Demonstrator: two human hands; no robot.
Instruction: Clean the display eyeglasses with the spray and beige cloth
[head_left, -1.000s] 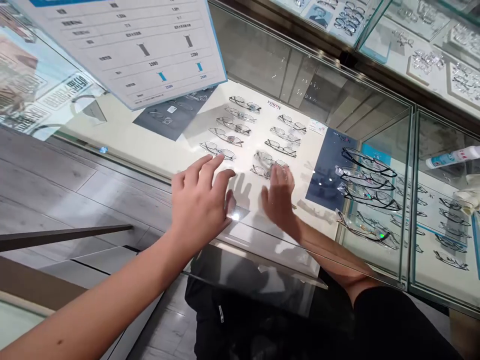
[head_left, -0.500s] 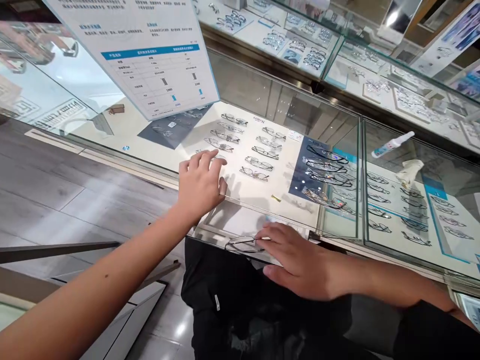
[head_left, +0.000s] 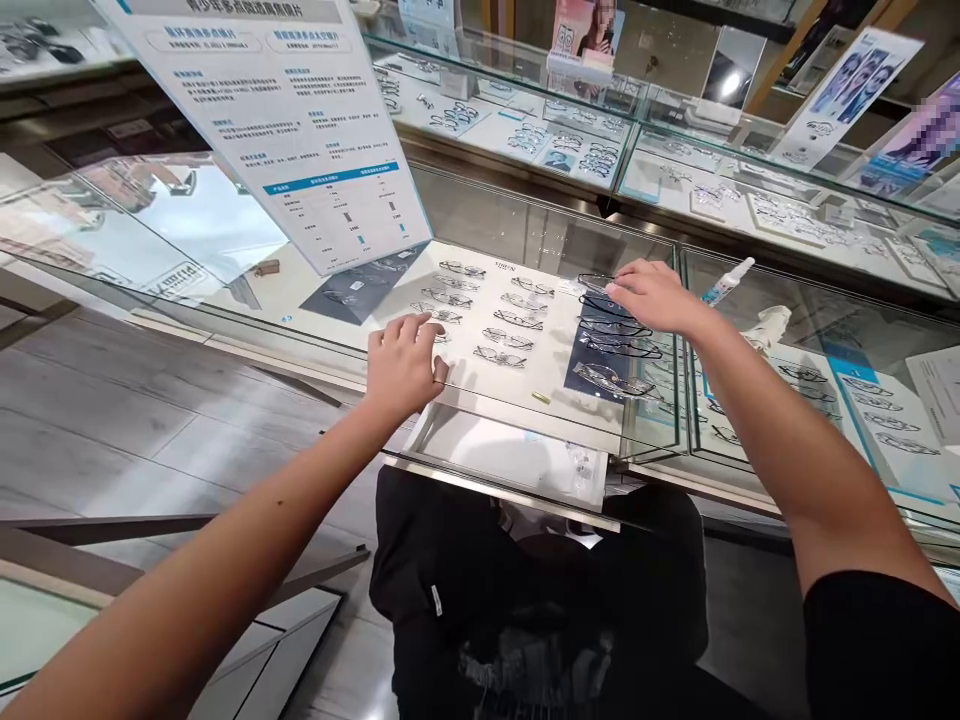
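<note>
My left hand (head_left: pixel 401 365) rests on the top pane of the glass display case (head_left: pixel 525 225), fingers laid loosely on the glass with nothing in them. My right hand (head_left: pixel 652 295) reaches out over the same pane, farther back and to the right. Its fingertips pinch a thin clear-framed pair of glasses (head_left: pixel 592 283) that lies on or just above the glass. Under the pane, rows of glasses lie on a white display tray (head_left: pixel 559 375), with dark frames on a blue board (head_left: pixel 581 370) directly below my right hand.
A large tilted price sign (head_left: pixel 300 130) stands on the case at the left. A white spray bottle (head_left: pixel 726 283) and a crumpled cloth (head_left: pixel 771 325) lie on the glass to the right. More glass counters (head_left: pixel 750 200) filled with glasses run along the back.
My right hand drew a pair of glasses out from the near side of the case, then lifted it over the top pane to the back right. My left hand stayed on the glass.
</note>
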